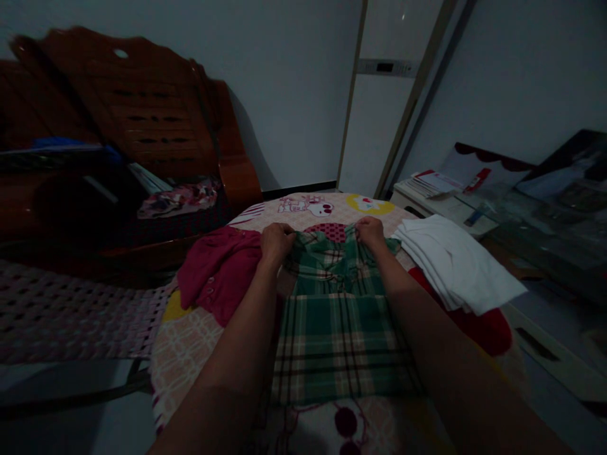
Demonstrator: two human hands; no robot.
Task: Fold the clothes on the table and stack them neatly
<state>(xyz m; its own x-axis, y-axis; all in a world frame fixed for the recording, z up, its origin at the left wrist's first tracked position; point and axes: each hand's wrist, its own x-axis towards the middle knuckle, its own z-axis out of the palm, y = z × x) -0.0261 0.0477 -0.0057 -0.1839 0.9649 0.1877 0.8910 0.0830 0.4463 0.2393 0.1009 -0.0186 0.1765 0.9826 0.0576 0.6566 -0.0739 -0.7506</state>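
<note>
Two hands hold the far end of a green plaid shirt [341, 335] laid on a round, cloth-covered counter [177, 354] in a dim room. The left hand [279, 243], its back turned up, has its fingers closed on the upper left corner; the right hand [370, 232], curled tight, pinches the cloth at the upper right. The two are well apart, with the rumpled upper part of the shirt slack between them.

The step in hand appears to be the arranging of that far end: the near part lies fairly flat below a straight line across the shirt, though whether that line is a fold or a seam cannot be told. From this hold, the next move would seem to call for both hands to work evenly, with enough tension to take out the creases without dragging the smoother part askew.

Both arms reach forward over the counter, the left from the lower left and the right from the lower right, slanting inward to frame the shirt. A buttoned pink top [222, 268] lies just beside the left hand, whether touching it is unclear. A folded white stack [450, 259] sits by the right forearm.
</note>
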